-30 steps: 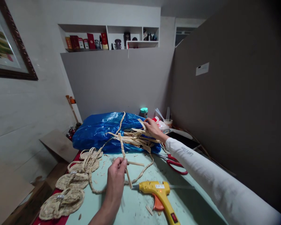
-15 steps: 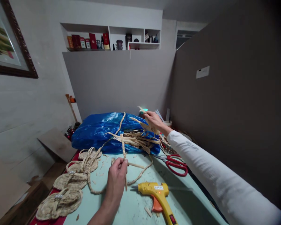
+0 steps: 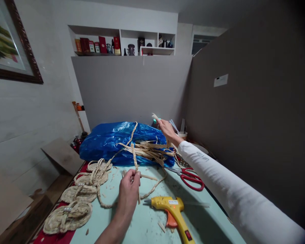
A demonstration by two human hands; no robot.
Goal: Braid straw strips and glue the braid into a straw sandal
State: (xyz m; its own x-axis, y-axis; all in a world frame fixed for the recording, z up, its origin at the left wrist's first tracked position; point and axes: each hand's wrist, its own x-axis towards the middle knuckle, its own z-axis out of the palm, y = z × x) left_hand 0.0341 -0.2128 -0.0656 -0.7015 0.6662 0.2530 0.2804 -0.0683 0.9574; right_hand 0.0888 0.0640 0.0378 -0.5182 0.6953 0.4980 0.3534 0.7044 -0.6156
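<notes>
1. Head view: a bare left hand [image 3: 129,184] and a white-sleeved right hand [image 3: 166,128] are at work over a pale green tabletop [image 3: 91,228].
2. Just changed: the right hand has risen from a heap of loose, flat, straw-coloured strips [image 3: 149,149] in the mouth of a crumpled blue plastic bag [image 3: 104,139]. Its thumb and fingers are pinched together on a frayed, pale fibre strip [image 3: 155,117]. This suggests that extra material has been drawn out; whether its lower end is clear of the heap, I cannot tell.
3. The left hand has barely moved, thumb and fingertips clamped on a narrow tan braid of plant fibre [image 3: 134,156], just in front of the bag.
4. The braid's long axis runs away from the wearer, leaning slightly left, its far tip overlapping the heap in view. From the grip, one unplaited strand points right and another points back toward the wearer.
5. Nearby, a yellow hot-glue gun with an orange trigger [image 3: 174,205] aims its nozzle left; red-handled metal scissors [image 3: 184,176] lie beyond it, and flat woven straw sandals [image 3: 78,193] line the left edge.
</notes>
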